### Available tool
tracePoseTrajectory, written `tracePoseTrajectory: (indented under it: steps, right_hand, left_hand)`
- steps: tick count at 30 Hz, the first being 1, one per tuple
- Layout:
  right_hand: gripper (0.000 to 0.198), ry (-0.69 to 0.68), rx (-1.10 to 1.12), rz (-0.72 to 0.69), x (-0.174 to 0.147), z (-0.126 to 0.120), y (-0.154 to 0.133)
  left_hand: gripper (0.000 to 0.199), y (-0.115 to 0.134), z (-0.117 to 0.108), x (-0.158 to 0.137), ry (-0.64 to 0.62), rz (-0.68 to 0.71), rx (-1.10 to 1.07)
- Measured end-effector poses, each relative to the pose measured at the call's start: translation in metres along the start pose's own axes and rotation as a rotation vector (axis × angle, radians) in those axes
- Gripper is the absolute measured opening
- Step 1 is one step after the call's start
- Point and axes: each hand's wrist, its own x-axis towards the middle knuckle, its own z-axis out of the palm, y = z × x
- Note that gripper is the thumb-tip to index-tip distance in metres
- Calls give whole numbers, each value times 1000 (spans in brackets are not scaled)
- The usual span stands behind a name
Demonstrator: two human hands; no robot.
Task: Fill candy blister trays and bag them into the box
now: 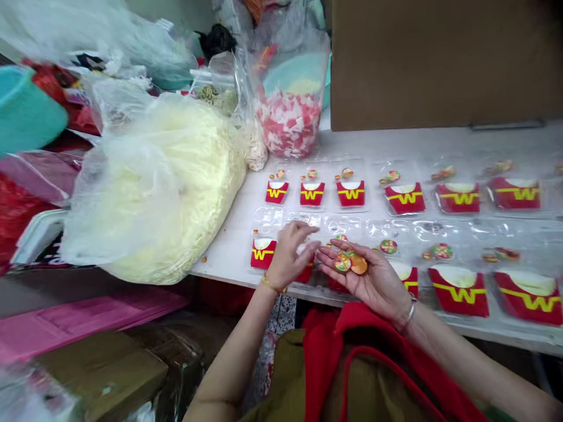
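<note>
While my right hand (373,280) lies palm-up, fingers apart, under small discs (342,262) | left hand (288,251), thumb and fingers apart | tilting could spill them

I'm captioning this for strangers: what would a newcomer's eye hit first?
Probably the two rows of red cartons with yellow Ws, along the white table. Then the bulging pale yellow bag at left. Centre front, the open right hand holds small colourful discs.

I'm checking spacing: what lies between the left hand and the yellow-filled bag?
Head view: the front row's leftmost red W piece, then some white tabletop.
</note>
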Motion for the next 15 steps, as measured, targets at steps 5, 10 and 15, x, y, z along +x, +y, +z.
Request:
tracePoseTrajectory:
  steps: [5, 10, 15]
  right_hand:
    - [23, -30, 24, -21, 11, 4, 11]
    - [18, 36, -45, 54, 11, 9, 18]
    - [26, 94, -93, 88, 6, 9, 18]
  left_hand:
    - [18, 36, 5, -16, -93, 75, -63]
    - [13, 3, -11, -26, 222, -182, -214]
    - [14, -71, -48, -17, 394, -458, -146]
